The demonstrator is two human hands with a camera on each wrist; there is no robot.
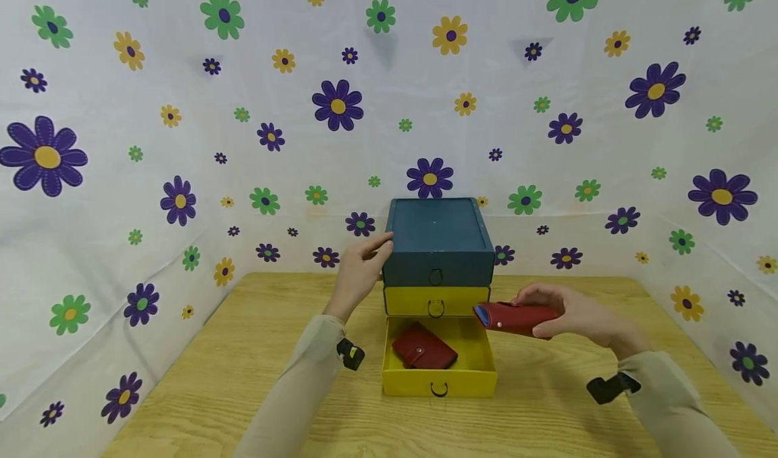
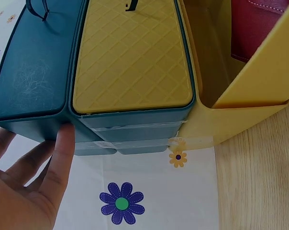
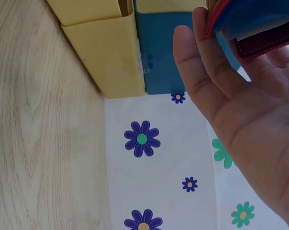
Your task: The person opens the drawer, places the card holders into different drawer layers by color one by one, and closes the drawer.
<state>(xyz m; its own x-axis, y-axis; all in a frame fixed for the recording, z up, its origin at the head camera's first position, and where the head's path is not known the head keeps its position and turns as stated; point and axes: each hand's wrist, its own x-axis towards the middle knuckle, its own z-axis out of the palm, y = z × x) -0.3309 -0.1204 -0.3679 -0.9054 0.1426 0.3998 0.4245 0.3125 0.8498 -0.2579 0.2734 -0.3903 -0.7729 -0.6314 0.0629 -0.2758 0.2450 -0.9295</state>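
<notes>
A stack of small drawers point(image 1: 437, 225) stands on the table, its top one blue-green and the middle one point(image 1: 401, 301) yellow and closed. The yellow bottom drawer point(image 1: 401, 382) is pulled out, and in it lies a red wallet point(image 1: 422, 346) with a snap strap. My left hand point(image 1: 357, 272) touches the left side of the top drawer's casing; the left wrist view shows its fingers point(image 2: 63, 148) extended against it. To the right of the stack, my right hand point(image 1: 574, 316) grips a second red wallet point(image 1: 513, 317) above the table. Blue lining shows inside this wallet.
A wooden table point(image 1: 292, 390) carries the stack. Behind and at both sides hangs a white cloth point(image 1: 292, 174) printed with purple, green and yellow flowers. Small black ring pulls point(image 1: 439, 389) sit on the drawer fronts. Clear tape joins the stack's side in the left wrist view.
</notes>
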